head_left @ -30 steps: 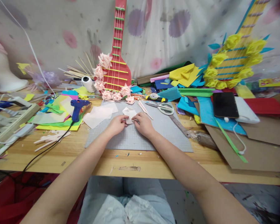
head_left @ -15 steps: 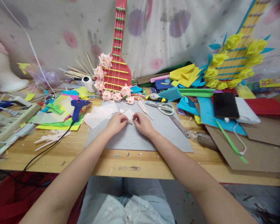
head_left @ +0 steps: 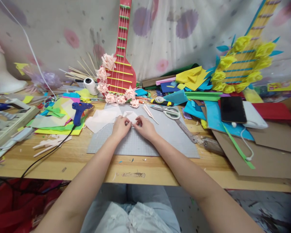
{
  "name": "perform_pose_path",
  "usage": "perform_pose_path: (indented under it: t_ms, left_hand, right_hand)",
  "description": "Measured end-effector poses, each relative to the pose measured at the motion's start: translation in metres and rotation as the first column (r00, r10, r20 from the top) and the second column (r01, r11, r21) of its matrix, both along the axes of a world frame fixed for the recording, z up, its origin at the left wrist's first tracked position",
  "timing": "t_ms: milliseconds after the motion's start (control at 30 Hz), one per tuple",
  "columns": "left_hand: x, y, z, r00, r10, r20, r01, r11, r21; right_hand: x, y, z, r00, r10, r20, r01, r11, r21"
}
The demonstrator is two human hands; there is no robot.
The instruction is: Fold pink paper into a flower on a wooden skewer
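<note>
Between my two hands, over the grey cutting mat [head_left: 145, 148], is a small folded piece of pale pink paper [head_left: 130, 114]. My left hand [head_left: 121, 127] pinches its left side with thumb and fingers. On the other side my right hand [head_left: 144, 127] grips it too, the fingertips of both hands almost meeting. My fingers hide the paper's near edge. Flat pale pink sheets [head_left: 102, 119] lie left of my left hand. A narrow folded pink strip [head_left: 150, 114] rests beyond my right hand, beside scissors [head_left: 171, 112] with pale handles.
A blue glue gun [head_left: 79, 113] stands on coloured paper at left, its cord crossing the table. A red paper guitar [head_left: 121, 76] with pink flowers leans behind the mat. A metal ruler [head_left: 186, 131], a black phone [head_left: 232, 110] and brown cardboard [head_left: 264, 158] lie at right.
Both hands have drawn slightly closer together around the folded paper, and more of its far part shows above the fingers. The whole view has shifted slightly.
</note>
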State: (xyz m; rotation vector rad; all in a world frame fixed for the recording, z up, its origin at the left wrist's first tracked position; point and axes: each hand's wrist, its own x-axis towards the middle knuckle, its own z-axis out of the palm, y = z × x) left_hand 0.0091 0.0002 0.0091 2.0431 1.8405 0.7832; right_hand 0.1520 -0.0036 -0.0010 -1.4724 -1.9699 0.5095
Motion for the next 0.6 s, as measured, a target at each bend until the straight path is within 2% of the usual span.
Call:
perform_pose_path:
  t_ms: [200, 433, 600]
  left_hand:
    - [0.0036, -0.0004, -0.0038, 0.999, 0.015, -0.040, -0.014, 0.999, 0.047]
    - [0.0045, 0.0000, -0.0076, 0.998, 0.017, -0.066, -0.012, 0.997, 0.070]
    - [0.0049, -0.0021, -0.0070, 0.997, 0.016, -0.079, -0.009, 0.997, 0.080]
  right_hand:
    - [-0.0045, -0.0010, 0.0003, 0.996, -0.038, 0.078, 0.034, 0.998, 0.052]
    - [-0.0055, -0.0020, 0.0019, 0.992, -0.037, 0.117, 0.030, 0.998, 0.062]
    - [-0.0058, -0.0018, -0.0003, 0.982, -0.021, 0.190, -0.003, 0.992, 0.123]
